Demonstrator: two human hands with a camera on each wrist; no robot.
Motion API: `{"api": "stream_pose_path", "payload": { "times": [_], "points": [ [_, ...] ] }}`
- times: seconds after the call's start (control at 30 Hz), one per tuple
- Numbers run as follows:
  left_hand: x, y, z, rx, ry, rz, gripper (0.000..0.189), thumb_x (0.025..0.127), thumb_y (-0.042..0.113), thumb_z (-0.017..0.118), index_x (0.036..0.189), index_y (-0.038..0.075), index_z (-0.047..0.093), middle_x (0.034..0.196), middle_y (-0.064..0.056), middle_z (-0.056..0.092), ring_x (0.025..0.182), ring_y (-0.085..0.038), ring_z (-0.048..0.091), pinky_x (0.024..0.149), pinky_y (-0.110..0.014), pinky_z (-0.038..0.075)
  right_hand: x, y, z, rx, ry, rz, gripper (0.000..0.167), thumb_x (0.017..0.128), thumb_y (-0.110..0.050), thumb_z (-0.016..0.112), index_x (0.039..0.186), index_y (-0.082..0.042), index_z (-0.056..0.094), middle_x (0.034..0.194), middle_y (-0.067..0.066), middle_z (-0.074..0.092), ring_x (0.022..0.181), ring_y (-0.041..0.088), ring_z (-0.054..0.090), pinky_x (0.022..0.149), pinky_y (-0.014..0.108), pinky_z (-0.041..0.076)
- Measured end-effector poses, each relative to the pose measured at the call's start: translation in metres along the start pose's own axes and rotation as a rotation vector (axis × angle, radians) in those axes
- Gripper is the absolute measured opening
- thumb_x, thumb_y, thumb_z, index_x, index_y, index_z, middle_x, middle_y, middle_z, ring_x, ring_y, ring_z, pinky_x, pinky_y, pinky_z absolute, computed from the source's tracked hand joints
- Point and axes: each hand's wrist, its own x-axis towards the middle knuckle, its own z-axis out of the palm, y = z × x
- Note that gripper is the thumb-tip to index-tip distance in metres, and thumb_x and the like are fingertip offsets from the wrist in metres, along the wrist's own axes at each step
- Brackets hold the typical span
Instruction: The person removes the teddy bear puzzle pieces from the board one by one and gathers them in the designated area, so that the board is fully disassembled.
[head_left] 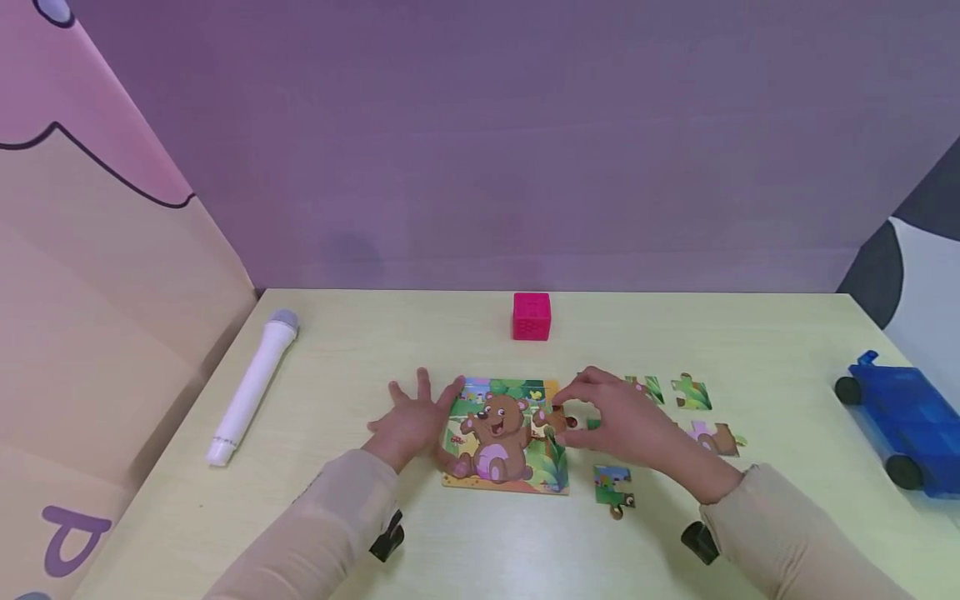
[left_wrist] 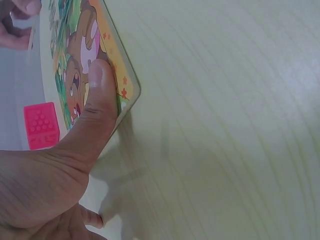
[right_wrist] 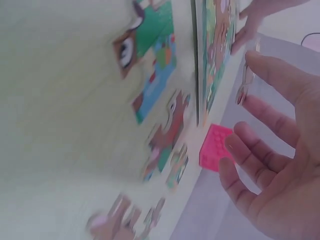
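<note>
A bear-picture puzzle board [head_left: 498, 454] lies flat on the table between the two hands. My left hand [head_left: 408, 423] rests at its left side with the fingers spread; in the left wrist view the thumb [left_wrist: 97, 95] lies on the board's surface. Just over the board's right edge, my right hand [head_left: 626, 423] pinches a brown puzzle piece [head_left: 553, 419] between thumb and index finger. That piece appears thin and edge-on in the right wrist view. To the right are several loose puzzle pieces [head_left: 615, 485], some partly hidden by the right hand.
Behind the board stands a pink cube [head_left: 532, 317]. A white toy microphone [head_left: 253, 387] lies at the left, and a blue toy vehicle [head_left: 911, 425] with black wheels sits at the right edge. A purple wall panel [head_left: 525, 167] rises behind the table.
</note>
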Motion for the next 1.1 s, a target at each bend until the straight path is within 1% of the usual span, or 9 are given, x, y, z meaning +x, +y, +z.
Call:
{"api": "stream_pose_path", "payload": {
  "times": [0.1,0.27,0.33,0.47,0.57,0.7,0.83,1.0,1.1],
  "points": [
    [0.001,0.000,0.001,0.004,-0.004,-0.004,0.121,0.067,0.044,0.093,0.164,0.028,0.021,0.167,-0.026,0.004,0.145,-0.064,0.009,0.089,-0.082,0.038,-0.010,0.005,-0.006,-0.002,0.013,-0.015,0.037,0.083,-0.028,0.086,0.114,-0.015,0.073,0.110,0.004,0.062,0.091,0.022,0.062,0.081,0.046,0.053],
    [0.002,-0.001,0.002,0.026,0.003,0.002,0.120,0.068,0.046,0.093,0.163,0.027,0.022,0.166,-0.027,0.007,0.144,-0.064,0.012,0.087,-0.081,0.041,-0.026,0.016,-0.015,0.005,0.025,-0.021,0.037,0.083,-0.030,0.086,0.114,-0.015,0.073,0.109,0.001,0.062,0.089,0.017,0.060,0.073,0.032,0.053],
    [0.002,-0.001,0.002,0.023,0.004,0.002,0.120,0.068,0.046,0.093,0.163,0.027,0.022,0.166,-0.027,0.006,0.144,-0.064,0.012,0.088,-0.081,0.041,-0.033,0.019,-0.019,-0.007,0.023,-0.015,0.037,0.083,-0.031,0.086,0.114,-0.016,0.073,0.113,0.003,0.062,0.093,0.021,0.063,0.073,0.033,0.055],
    [0.002,0.000,0.001,0.007,0.001,-0.005,0.119,0.069,0.044,0.093,0.163,0.027,0.023,0.167,-0.026,0.006,0.144,-0.064,0.011,0.089,-0.081,0.039,-0.047,0.027,-0.026,-0.040,0.039,-0.016,0.036,0.082,-0.033,0.086,0.112,-0.019,0.074,0.120,0.007,0.063,0.115,0.039,0.061,0.082,0.044,0.056],
    [0.002,0.000,0.001,0.009,0.000,-0.007,0.119,0.069,0.044,0.093,0.163,0.027,0.023,0.167,-0.026,0.006,0.144,-0.064,0.011,0.089,-0.081,0.039,-0.058,0.036,-0.028,-0.049,0.071,-0.040,0.035,0.081,-0.035,0.087,0.110,-0.020,0.074,0.115,0.001,0.064,0.110,0.029,0.063,0.081,0.042,0.054],
    [0.002,0.000,0.001,0.017,-0.002,-0.004,0.120,0.069,0.045,0.093,0.163,0.027,0.022,0.167,-0.026,0.006,0.144,-0.064,0.011,0.089,-0.081,0.040,-0.072,0.048,-0.030,-0.042,0.093,-0.059,0.037,0.081,-0.035,0.087,0.111,-0.019,0.074,0.105,-0.009,0.060,0.086,0.010,0.056,0.068,0.030,0.050],
    [0.002,-0.001,0.001,0.019,0.003,0.001,0.119,0.068,0.044,0.093,0.163,0.027,0.022,0.167,-0.026,0.007,0.144,-0.064,0.012,0.087,-0.081,0.040,-0.085,0.058,-0.031,-0.054,0.055,-0.012,0.042,0.081,-0.042,0.085,0.115,-0.021,0.074,0.110,-0.010,0.061,0.092,0.012,0.060,0.071,0.030,0.054],
    [0.002,-0.001,0.001,0.018,0.005,0.002,0.121,0.067,0.045,0.093,0.163,0.027,0.022,0.167,-0.027,0.006,0.144,-0.064,0.011,0.088,-0.082,0.040,-0.099,0.072,-0.030,-0.075,-0.043,0.069,0.047,0.080,-0.047,0.084,0.119,-0.025,0.073,0.111,-0.008,0.061,0.096,0.017,0.061,0.076,0.034,0.057],
    [0.002,-0.001,0.001,0.015,0.005,-0.002,0.122,0.066,0.045,0.094,0.163,0.027,0.022,0.167,-0.027,0.005,0.144,-0.064,0.011,0.089,-0.082,0.039,-0.105,0.081,-0.027,-0.066,-0.101,0.123,0.047,0.079,-0.045,0.086,0.119,-0.024,0.073,0.116,0.003,0.063,0.105,0.030,0.063,0.083,0.046,0.059]
  ]
}}
